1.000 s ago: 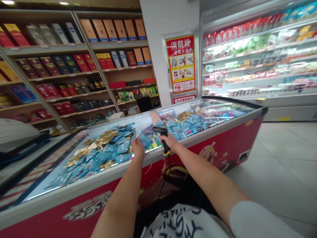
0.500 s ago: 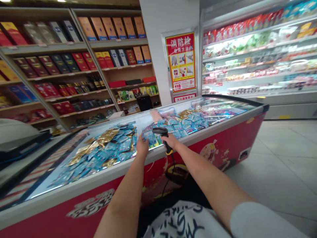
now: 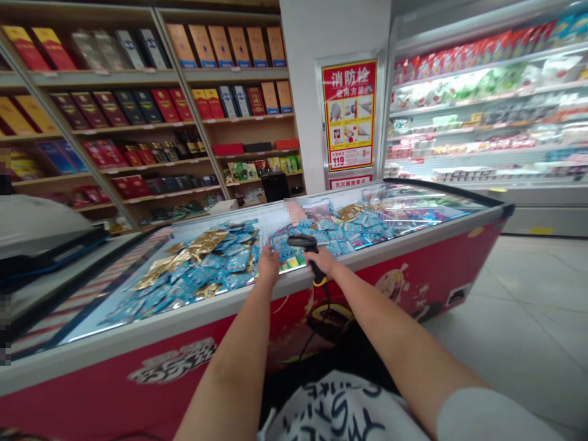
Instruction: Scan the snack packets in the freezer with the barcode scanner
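Shop floor, red chest freezer (image 3: 413, 275) under glass. Right hand (image 3: 325, 262) wrapped around black barcode scanner (image 3: 303, 242), above freezer's front edge; left hand (image 3: 269, 264) just beside, fingers pinching blue packet (image 3: 279, 244).

Both hands reach in over the white front rim (image 3: 193, 318) of the chest freezer (image 3: 413, 282). The left hand (image 3: 269, 264) and the right hand (image 3: 325, 260) sit close together; the scanner (image 3: 304, 244) gripped in the right one fills part of the narrow gap between them. Heaped packets (image 3: 206, 269) cover the freezer's inside just below. Glass lids (image 3: 413, 202) seem to close off the far right end, though reflections make that hard to judge. The scanner's cable (image 3: 327, 301) hangs before the red front. To the right, the tiled floor (image 3: 528, 318) lies open.
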A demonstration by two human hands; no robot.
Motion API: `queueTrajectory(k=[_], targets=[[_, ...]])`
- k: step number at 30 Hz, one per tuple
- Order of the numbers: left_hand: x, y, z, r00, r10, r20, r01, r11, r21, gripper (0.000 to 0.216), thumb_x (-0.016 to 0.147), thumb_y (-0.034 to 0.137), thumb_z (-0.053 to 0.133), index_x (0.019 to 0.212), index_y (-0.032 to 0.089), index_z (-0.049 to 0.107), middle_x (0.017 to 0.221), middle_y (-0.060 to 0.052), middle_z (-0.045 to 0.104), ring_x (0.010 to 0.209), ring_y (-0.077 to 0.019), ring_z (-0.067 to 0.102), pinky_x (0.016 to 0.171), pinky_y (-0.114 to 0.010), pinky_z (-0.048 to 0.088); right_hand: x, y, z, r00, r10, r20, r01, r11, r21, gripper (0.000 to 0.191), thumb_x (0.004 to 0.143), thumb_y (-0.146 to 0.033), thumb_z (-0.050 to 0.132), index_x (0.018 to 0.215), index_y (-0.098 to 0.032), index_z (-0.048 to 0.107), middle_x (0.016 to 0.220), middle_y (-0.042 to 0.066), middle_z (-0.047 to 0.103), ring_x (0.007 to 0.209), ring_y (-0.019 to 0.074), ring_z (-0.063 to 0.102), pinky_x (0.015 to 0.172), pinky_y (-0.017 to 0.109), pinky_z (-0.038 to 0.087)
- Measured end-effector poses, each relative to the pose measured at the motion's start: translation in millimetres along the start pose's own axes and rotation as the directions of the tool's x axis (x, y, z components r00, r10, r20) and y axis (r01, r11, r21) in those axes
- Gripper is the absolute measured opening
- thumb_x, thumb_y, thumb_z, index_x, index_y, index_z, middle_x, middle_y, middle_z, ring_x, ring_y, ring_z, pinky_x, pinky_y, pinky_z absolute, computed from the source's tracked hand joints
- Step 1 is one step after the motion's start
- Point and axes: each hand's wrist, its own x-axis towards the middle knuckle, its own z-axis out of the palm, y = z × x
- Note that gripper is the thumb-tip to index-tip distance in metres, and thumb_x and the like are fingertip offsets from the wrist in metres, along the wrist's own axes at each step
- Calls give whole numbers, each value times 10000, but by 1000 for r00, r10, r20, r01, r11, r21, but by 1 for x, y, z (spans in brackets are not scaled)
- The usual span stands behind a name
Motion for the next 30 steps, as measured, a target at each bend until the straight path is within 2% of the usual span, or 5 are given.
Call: queueTrajectory(k=[3, 7, 22, 26, 30], targets=[[-1, 0, 2, 999, 23, 23, -24, 999, 27, 353, 861, 155, 558, 1213, 174, 536, 992, -70, 650, 748, -126, 659, 642, -235, 555, 0, 0, 0, 1000, -6, 17, 6, 1000, 14, 120, 726, -281, 615, 690, -166, 620, 516, -13, 588, 387, 116, 509, 397, 236, 398], [-1, -3, 3, 999, 22, 40, -25, 998, 65, 362, 865, 173, 554, 1226, 177, 536, 1034, -79, 661, 771, -125, 670, 649, -228, 554, 0, 1, -1, 1000, -7, 23, 6, 1000, 20, 134, 704, -296, 619, 751, -171, 627, 521, -19, 595, 390, 119, 512, 399, 235, 398], [-1, -2, 2, 998, 26, 51, -32, 991, 129, 429, 870, 189, 539, 1298, 192, 514, 1020, -64, 674, 721, -125, 685, 669, -249, 541, 2, 6, -1, 1000, -17, 16, 17, 1000, 20, 139, 693, -307, 607, 701, -168, 609, 520, -9, 586, 390, 123, 520, 394, 239, 399], [-6, 3, -1, 1000, 9, -28, -8, 999, 44, 479, 859, 157, 534, 1332, 208, 475, 995, -51, 667, 683, -114, 682, 653, -235, 536, 2, 6, 0, 1000, -13, -1, 13, 1000, 20, 139, 695, -303, 606, 653, -171, 597, 519, -5, 589, 389, 121, 518, 389, 237, 396], [-12, 7, -7, 986, -10, -165, 6, 1000, -25, 363, 872, 170, 467, 1218, 173, 578, 1027, -67, 667, 713, -124, 697, 684, -236, 533, 2, 6, -1, 1000, -10, -14, 10, 1000, -8, 187, 713, -313, 607, 595, -170, 583, 504, 4, 591, 392, 116, 519, 398, 228, 403]])
